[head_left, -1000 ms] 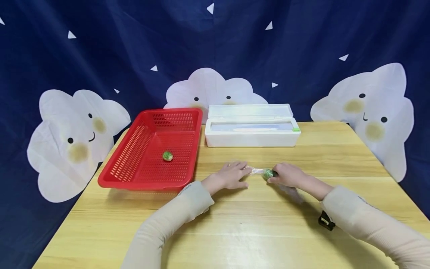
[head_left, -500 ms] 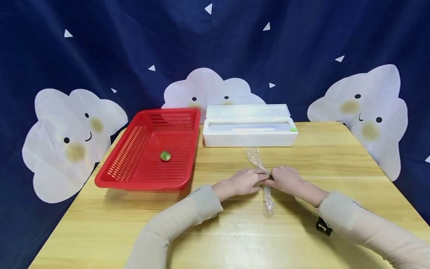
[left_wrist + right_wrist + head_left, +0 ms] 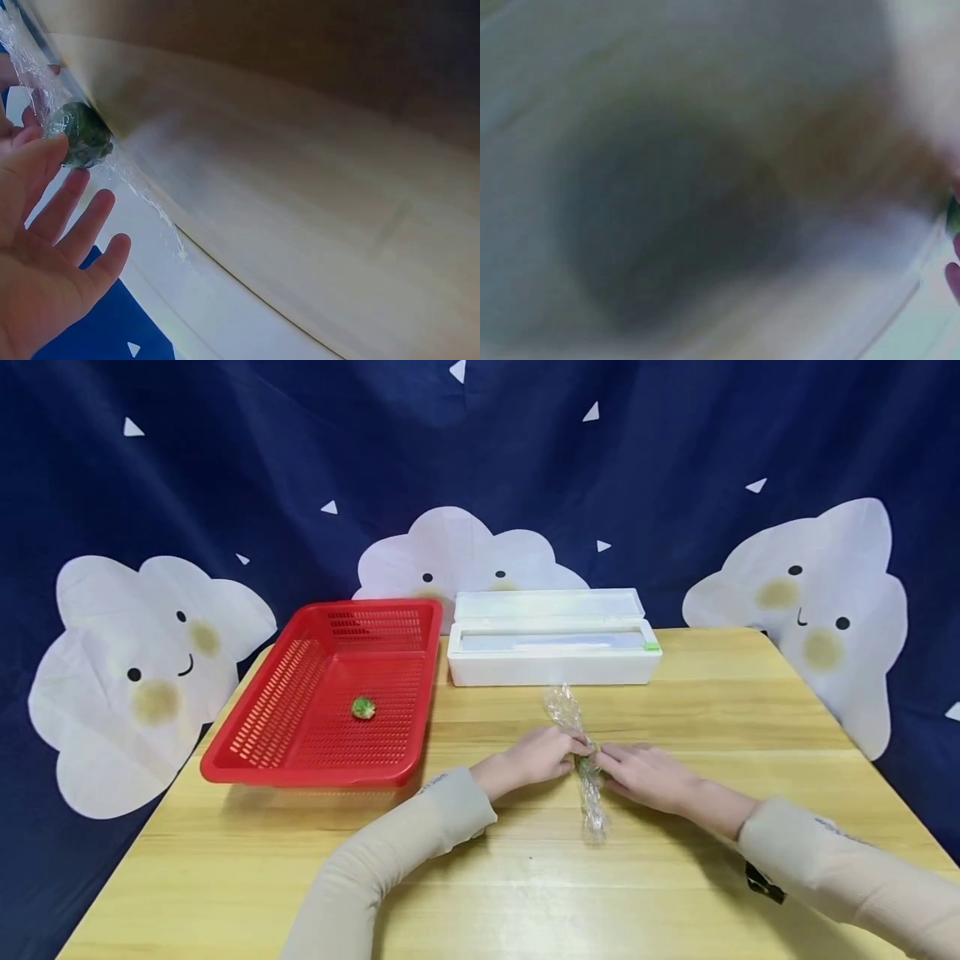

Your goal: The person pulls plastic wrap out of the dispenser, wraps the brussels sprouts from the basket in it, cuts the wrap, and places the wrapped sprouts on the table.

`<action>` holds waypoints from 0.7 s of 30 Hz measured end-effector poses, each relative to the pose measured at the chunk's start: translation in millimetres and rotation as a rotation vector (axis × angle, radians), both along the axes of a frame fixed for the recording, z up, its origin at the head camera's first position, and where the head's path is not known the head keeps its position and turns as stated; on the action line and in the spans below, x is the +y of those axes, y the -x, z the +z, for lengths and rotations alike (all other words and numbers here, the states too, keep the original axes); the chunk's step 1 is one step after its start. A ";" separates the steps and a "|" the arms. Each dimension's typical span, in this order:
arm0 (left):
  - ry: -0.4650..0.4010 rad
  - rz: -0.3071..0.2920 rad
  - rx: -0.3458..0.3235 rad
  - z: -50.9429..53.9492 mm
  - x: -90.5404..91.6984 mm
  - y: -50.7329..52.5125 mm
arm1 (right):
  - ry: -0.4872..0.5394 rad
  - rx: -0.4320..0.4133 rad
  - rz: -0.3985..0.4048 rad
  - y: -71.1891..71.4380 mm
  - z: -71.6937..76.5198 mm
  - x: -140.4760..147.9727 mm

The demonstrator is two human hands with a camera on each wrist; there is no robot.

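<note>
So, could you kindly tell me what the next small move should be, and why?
I would probably have the right hand fold the near end of the plastic wrap over the sprout: the left hand pinches the sprout, while loose, bunched wrap sticks out on both sides, toward the white box and away from it.

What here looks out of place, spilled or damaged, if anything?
Nothing looks spilled or damaged. One small oddity: a lone dark speck on the wooden table, too tiny to identify. Crumpled plastic wrap around the Brussels sprout seems part of the work.
</note>
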State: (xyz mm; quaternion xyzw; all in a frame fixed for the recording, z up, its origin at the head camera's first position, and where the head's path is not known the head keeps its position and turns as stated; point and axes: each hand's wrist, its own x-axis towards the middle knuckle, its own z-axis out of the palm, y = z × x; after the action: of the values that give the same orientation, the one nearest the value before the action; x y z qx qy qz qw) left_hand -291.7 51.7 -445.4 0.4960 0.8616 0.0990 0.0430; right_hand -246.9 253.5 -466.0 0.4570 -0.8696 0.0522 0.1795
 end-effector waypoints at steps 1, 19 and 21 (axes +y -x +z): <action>-0.010 0.000 0.002 0.2 0.2 0.8 | -0.011 0.024 0.028 0.7 -1.9 -1.6; 0.003 0.024 0.013 0.9 1.1 5.4 | -0.053 0.238 0.188 7.3 -8.9 -14.1; -0.001 0.020 0.009 0.7 0.6 5.4 | -0.021 0.191 0.166 7.2 -8.2 -14.7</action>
State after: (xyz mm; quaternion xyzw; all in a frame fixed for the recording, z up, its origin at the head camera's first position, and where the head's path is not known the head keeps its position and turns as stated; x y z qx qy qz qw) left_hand -297.1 52.3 -444.7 0.4879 0.8666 0.0978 0.0378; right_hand -254.2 238.8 -474.2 0.5320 -0.8083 0.0143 0.2517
